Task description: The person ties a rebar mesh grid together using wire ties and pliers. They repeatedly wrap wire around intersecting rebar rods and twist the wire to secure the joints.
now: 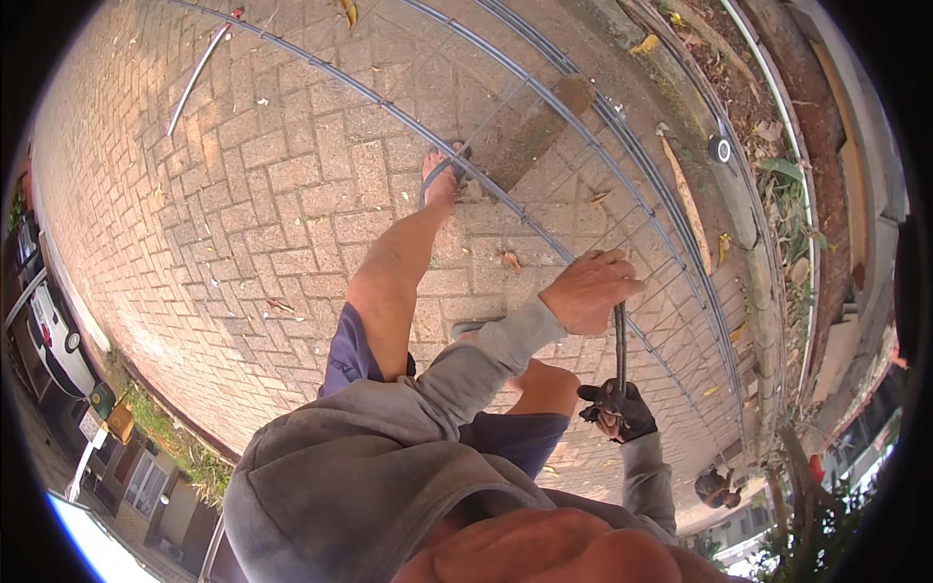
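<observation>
My left hand [591,291], bare below a grey sleeve, is closed at a long grey steel bar [525,216] and covers part of it. A dark, slim, ribbed rod-like piece [621,345] runs from under these fingers to my right hand [627,413]. That hand wears a dark glove with bare fingertips and grips the rod's lower end. What the rod is, I cannot make out. The bar belongs to a long frame of steel bars, joined by thin crosswise stirrups [595,146], lying along the paving. The bar's joint under my left hand is hidden.
My sandalled foot [440,180] stands beside the frame, near a wooden block [573,92] beneath the bars. Brick paving [292,214] spreads to the left, with a short loose rod [199,78]. A kerb [724,175] borders the right. Another person [716,489] is farther off, lower right.
</observation>
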### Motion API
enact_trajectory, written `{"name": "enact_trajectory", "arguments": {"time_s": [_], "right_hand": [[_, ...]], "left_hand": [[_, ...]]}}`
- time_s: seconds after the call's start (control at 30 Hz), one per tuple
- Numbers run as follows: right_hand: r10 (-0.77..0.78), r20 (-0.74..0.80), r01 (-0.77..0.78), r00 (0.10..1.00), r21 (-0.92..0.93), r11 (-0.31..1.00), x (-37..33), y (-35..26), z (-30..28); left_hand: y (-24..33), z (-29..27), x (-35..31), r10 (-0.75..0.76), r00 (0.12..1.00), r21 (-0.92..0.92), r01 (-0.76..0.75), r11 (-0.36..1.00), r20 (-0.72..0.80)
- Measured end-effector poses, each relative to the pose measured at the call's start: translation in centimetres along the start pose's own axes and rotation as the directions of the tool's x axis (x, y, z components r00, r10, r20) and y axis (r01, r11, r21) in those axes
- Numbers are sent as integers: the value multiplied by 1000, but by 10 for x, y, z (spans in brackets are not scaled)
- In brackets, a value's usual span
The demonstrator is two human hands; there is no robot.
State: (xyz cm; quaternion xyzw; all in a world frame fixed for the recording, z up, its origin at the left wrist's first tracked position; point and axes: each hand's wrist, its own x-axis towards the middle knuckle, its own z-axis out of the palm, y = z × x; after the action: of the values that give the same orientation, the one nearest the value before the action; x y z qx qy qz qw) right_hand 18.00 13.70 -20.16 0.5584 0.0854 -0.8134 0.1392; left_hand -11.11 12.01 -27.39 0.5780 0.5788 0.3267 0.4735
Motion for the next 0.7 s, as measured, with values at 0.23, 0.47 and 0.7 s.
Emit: {"name": "enact_trajectory", "arguments": {"time_s": [0.23,0.47,0.7], "right_hand": [[24,80,-21,997,-39,999,-115,21,158],[-141,10,138,990,-297,945,-206,37,253],[-163,-236,38,958,-460,887,-243,58,334]], "left_hand": [[77,-110,-113,-55,998,-73,55,996,-2],[160,-203,-156,164,985,122,-156,980,-57],[188,-266,-158,483,876,275,-462,843,-7]]}}
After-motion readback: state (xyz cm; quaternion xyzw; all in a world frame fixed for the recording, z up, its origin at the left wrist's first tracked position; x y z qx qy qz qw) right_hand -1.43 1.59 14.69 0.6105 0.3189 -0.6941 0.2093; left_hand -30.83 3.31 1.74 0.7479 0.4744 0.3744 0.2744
